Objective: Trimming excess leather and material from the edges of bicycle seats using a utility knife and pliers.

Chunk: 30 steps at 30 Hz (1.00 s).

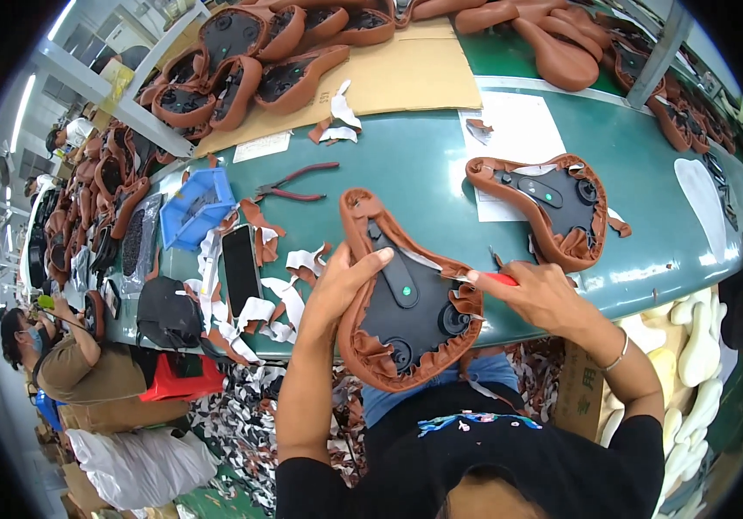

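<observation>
My left hand (345, 281) grips the left edge of an upturned bicycle saddle (406, 298), which has a black plastic underside and a brown leather cover gathered around its rim. My right hand (540, 294) holds a red-handled tool (499, 278) against the saddle's right rim, where white strips show. The saddle rests tilted at the near edge of the green table (423, 164), over my lap. A second upturned saddle (553, 203) with the same brown cover lies further right on the table.
Red-handled pliers (289, 183), a blue plastic bin (196, 205), a black phone (240, 258) and brown and white offcuts (280, 303) lie to the left. Many brown saddles (250, 65) are piled on cardboard at the back. Another person (68, 359) sits at lower left.
</observation>
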Tool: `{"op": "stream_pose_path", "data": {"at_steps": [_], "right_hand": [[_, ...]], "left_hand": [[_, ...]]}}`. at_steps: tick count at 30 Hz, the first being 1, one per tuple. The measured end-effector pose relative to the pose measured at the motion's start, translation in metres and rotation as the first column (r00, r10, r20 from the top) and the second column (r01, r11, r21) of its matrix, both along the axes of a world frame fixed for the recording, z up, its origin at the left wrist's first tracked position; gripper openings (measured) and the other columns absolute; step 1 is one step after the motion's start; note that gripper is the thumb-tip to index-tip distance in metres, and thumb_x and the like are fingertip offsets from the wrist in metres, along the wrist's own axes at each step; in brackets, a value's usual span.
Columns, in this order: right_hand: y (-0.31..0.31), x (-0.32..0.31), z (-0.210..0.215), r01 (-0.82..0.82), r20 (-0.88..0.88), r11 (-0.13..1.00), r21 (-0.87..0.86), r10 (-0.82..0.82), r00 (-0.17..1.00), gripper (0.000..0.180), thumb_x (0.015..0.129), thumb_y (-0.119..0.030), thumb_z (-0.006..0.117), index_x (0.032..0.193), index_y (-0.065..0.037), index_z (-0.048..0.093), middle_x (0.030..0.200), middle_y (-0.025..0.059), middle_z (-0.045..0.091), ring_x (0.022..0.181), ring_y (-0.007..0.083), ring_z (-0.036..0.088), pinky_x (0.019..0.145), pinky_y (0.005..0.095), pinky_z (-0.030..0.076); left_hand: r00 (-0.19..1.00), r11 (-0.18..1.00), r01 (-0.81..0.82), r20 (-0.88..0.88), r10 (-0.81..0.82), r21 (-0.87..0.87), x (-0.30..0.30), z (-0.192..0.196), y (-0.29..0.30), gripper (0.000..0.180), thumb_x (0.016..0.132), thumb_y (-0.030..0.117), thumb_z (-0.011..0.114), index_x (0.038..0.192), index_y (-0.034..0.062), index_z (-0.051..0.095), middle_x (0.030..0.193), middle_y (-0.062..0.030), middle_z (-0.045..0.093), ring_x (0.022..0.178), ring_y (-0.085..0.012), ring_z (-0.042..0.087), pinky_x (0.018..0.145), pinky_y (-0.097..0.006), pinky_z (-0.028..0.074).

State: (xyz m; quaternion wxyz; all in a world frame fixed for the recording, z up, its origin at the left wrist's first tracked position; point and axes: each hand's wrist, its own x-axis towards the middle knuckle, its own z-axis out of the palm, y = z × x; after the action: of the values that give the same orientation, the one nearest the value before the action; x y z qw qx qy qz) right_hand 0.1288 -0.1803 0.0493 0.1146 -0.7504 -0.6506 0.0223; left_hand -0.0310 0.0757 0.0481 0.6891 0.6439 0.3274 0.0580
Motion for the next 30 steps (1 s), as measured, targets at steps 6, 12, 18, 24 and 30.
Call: {"op": "stream_pose_path", "data": {"at_steps": [6,12,18,24,30], "right_hand": [[-0.013,-0.024,-0.005,0.058,-0.123,0.98,-0.19,-0.082,0.989,0.07,0.079,-0.001,0.047,0.142,-0.02,0.025,0.075,0.02,0.052,0.05,0.0334,0.054,0.041,0.0409,0.042],[-0.045,-0.106,-0.035,0.408,-0.357,0.911,-0.057,-0.4,0.844,0.063,0.082,-0.005,0.055,0.139,-0.011,0.031,0.084,0.0285,0.057,0.059,0.041,0.058,0.05,0.0464,0.046],[-0.014,-0.068,-0.015,0.505,-0.574,0.789,0.35,-0.245,0.781,0.052,0.08,-0.005,0.065,0.128,-0.005,0.045,0.11,0.0206,0.061,0.095,0.0357,0.062,0.078,0.0388,0.052],[0.046,-0.016,-0.007,0.56,-0.698,0.784,0.267,-0.244,0.674,0.047,0.081,-0.01,0.061,0.124,-0.001,0.046,0.091,0.0095,0.061,0.079,0.0163,0.061,0.072,0.0292,0.049],[0.042,-0.027,-0.002,0.513,-0.812,0.805,0.297,-0.069,0.579,0.052,0.078,-0.008,0.067,0.123,-0.002,0.042,0.086,0.0027,0.055,0.072,0.0087,0.053,0.066,0.0251,0.046]], "left_hand": [[0.996,0.993,0.083,-0.028,-0.081,0.08,-0.003,-0.001,0.01,0.036,0.077,0.027,0.065,0.097,0.0001,0.052,0.077,-0.0017,0.053,0.068,-0.0092,0.049,0.061,-0.024,0.039],[0.982,0.982,-0.188,0.033,0.188,-0.006,-0.031,-0.009,-0.021,0.029,0.079,0.024,0.063,0.094,0.0016,0.052,0.072,-0.0004,0.048,0.059,-0.0079,0.045,0.052,-0.023,0.037],[0.942,0.95,-0.311,0.143,0.304,0.029,-0.052,-0.014,-0.037,0.03,0.08,0.021,0.061,0.1,0.0019,0.05,0.074,-0.0007,0.047,0.061,-0.009,0.046,0.051,-0.025,0.039],[0.859,0.892,-0.451,0.251,0.446,-0.041,-0.062,-0.044,-0.053,0.039,0.079,0.02,0.065,0.106,-0.0015,0.048,0.089,-0.0066,0.048,0.082,-0.0169,0.049,0.076,-0.031,0.042],[0.979,0.401,-0.088,0.153,-0.134,0.912,-0.013,-0.002,-0.061,0.042,0.07,0.022,0.072,0.103,0.0017,0.055,0.091,-0.0115,0.055,0.086,-0.0278,0.05,0.077,-0.038,0.039]]}}
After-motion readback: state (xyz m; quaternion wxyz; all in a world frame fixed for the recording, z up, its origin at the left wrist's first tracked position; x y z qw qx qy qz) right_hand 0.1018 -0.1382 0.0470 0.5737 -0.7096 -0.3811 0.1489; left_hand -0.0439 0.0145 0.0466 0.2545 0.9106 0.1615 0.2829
